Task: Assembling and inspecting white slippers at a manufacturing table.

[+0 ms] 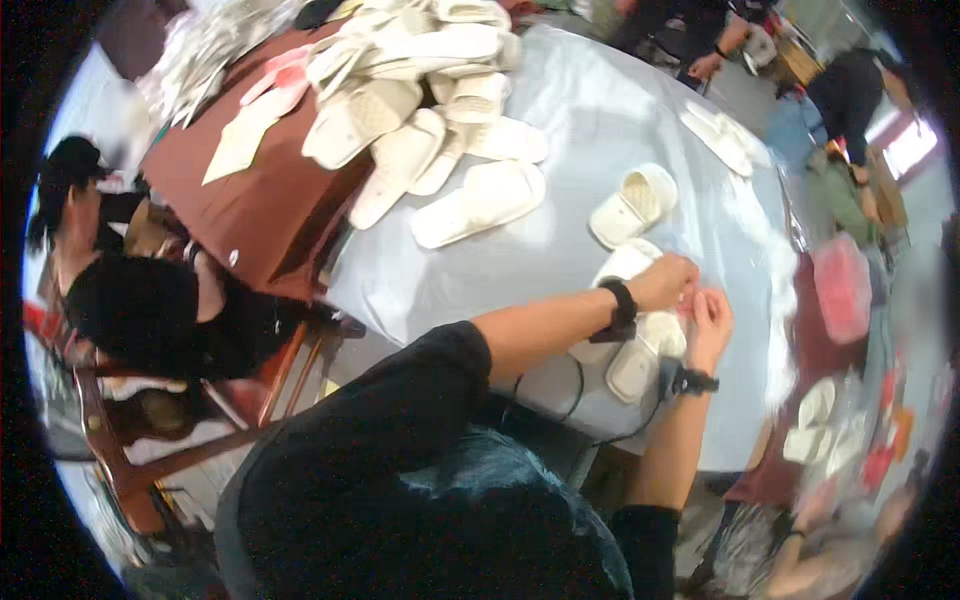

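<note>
My left hand (665,284) and my right hand (712,318) come close together above the table's right part, fingers pinched. Between them shows a bit of something small and reddish, too blurred to name. Just below the hands lies a cream slipper (632,372), its toe end partly covered. Another cream slipper (626,260) rests under my left hand and wrist, which hide part of it. Farther off, a single slipper (633,207) sits on the grey sheet. Both wrists wear black bands, and a thin dark cable runs near the right one.
A big heap of cream slippers (410,70) covers the far left of the grey-covered table (560,290). One slipper (480,205) lies apart before it. A wrapped pair (722,138) is at the far right. Left stands a brown-covered table (290,215) beside a seated person (140,310). Other people work beyond.
</note>
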Available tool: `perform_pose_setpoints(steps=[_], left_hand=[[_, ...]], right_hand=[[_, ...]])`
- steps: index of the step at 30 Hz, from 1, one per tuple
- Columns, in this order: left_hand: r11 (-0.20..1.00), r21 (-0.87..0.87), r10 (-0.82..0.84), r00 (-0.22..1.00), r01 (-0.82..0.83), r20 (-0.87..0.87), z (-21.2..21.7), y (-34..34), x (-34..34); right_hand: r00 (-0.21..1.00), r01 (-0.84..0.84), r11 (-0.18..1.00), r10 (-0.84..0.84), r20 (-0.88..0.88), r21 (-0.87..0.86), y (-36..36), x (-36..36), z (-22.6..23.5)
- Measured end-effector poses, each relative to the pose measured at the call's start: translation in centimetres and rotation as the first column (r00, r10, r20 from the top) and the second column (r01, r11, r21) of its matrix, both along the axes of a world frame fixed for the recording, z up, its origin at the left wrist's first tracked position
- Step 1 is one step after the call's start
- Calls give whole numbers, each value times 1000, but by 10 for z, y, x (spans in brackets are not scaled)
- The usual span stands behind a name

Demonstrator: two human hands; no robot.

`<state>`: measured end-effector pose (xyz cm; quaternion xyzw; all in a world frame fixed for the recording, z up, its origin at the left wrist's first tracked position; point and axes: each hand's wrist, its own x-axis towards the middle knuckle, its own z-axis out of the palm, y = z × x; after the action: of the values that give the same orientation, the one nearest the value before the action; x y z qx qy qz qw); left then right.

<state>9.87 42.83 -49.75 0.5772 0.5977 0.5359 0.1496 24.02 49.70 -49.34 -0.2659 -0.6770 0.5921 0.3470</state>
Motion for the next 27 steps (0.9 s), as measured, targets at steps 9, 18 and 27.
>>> perform_pose_setpoints(steps=[9, 18, 27], left_hand=[[988, 118, 98, 995, -95, -19, -13, -3, -7], [994, 94, 68, 997, -64, -48, -6, -4, -10], [995, 10, 103, 993, -103, -49, -1, -7, -4]], right_hand=[[1000, -7, 1000, 7, -29, -20, -9, -16, -2], [975, 102, 986, -126, -183, -134, -6, -13, -12], [985, 88, 986, -107, -135, -141, -3, -16, -14]])
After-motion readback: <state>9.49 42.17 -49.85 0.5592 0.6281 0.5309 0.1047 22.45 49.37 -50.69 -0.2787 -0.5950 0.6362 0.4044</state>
